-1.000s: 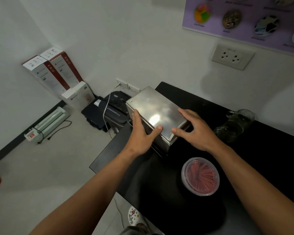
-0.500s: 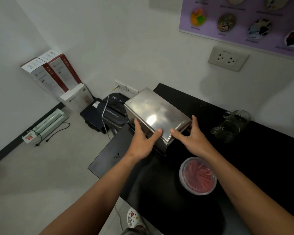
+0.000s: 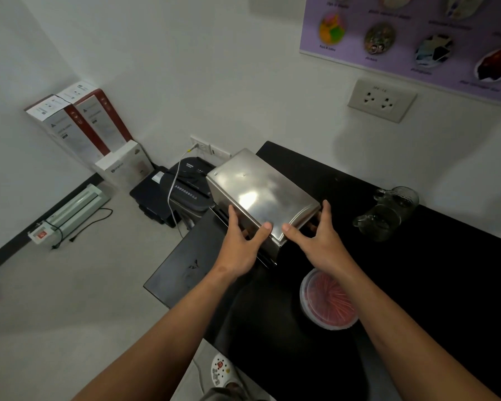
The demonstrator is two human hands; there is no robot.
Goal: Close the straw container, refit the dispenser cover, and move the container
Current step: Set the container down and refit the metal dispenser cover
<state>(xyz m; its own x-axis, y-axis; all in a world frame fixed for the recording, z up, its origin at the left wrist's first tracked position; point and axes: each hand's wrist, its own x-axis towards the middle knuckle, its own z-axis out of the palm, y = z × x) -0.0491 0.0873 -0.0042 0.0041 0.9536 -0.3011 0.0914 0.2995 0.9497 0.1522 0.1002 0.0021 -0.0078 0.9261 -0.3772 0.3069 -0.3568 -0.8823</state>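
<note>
A shiny steel dispenser cover [image 3: 261,195] sits over the dispenser at the black table's [image 3: 446,285] far left corner. My left hand [image 3: 242,246] clasps its near left side, thumb on the top edge. My right hand [image 3: 315,240] clasps its near right side, fingers down the side wall. A dark gap shows under the cover's near corner. A round clear straw container [image 3: 329,302] with red straws and its lid on stands on the table just under my right forearm.
A glass pitcher [image 3: 388,215] stands at the back right by the wall. Off the table's left edge, on the floor, are a black shredder [image 3: 190,189], stacked boxes [image 3: 81,123] and a white laminator [image 3: 70,212]. A wall socket [image 3: 381,99] is above.
Both hands slid from the cover's top down to its near sides. The right hand's fingers now wrap the right wall. The cover stays in place.
</note>
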